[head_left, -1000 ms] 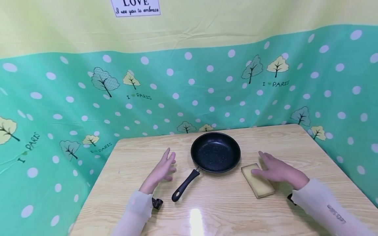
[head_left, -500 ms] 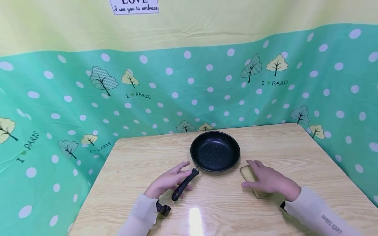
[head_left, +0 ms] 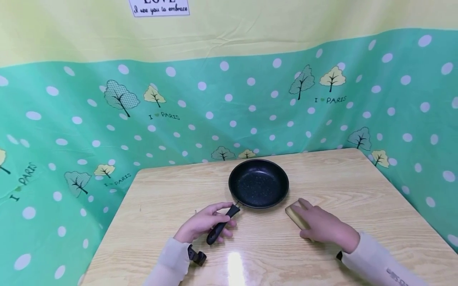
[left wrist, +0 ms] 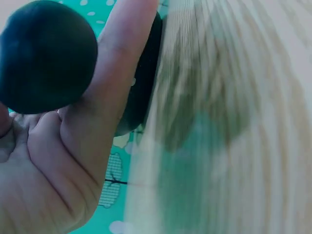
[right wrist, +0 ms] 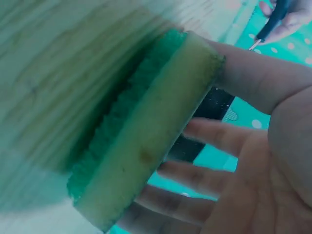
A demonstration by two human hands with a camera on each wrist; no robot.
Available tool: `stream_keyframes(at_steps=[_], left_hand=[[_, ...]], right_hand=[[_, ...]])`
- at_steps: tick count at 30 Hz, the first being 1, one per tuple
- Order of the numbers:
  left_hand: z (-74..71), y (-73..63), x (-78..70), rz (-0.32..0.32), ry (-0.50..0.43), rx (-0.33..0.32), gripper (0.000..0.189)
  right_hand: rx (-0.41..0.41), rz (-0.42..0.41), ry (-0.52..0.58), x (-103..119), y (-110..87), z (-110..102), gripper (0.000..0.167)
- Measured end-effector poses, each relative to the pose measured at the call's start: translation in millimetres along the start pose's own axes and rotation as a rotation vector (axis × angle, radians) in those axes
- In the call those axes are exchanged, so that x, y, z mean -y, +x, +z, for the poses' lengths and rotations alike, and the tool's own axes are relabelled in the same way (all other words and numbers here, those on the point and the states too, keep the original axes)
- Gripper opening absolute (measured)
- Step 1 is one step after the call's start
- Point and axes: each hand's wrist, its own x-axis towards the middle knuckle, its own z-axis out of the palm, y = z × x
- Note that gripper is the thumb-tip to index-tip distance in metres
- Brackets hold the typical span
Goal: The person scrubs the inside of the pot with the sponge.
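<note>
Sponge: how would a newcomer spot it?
In the head view, find the wooden table, then the black frying pan. To the pan's right, the right hand holds the sponge. It is a yellowish block with a green layer, unlike the round, dark pan.

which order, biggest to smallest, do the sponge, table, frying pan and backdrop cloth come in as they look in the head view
1. Backdrop cloth
2. Table
3. Frying pan
4. Sponge, partly covered by the right hand; even whole, it would likely look smallest
</note>
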Motion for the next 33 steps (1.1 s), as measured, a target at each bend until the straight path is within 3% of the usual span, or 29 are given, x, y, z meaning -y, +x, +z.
stream_keyframes(at_steps=[4, 9, 19, 25, 33], left_hand=[[-4.5, -1.4, 0.3, -0.007, -0.056, 0.037, 0.070], [-9.0, -1.9, 1.0, 0.005, -0.074, 0.079, 0.072], [-16.4, -2.1, 10.7, 0.043, -0.067, 0.185, 0.070], [-18.9, -1.9, 10.3, 0.064, -0.093, 0.225, 0.069], [-20.4, -3.1, 10.8, 0.072, -0.103, 0.239, 0.069]], right_hand=[[0.013, -0.079, -0.026, 1.9, 0.0, -5.2, 0.072], [0.030, -0.238, -0.046, 2.3, 4.8, -22.7, 0.055], [0.115, -0.446, 0.163, -3.3, 26.7, -75.7, 0.033], [0.134, -0.447, 0.224, -2.7, 46.1, -90.3, 0.033], [0.218, -0.350, 0.248, 7.1, 82.2, -77.3, 0.034]])
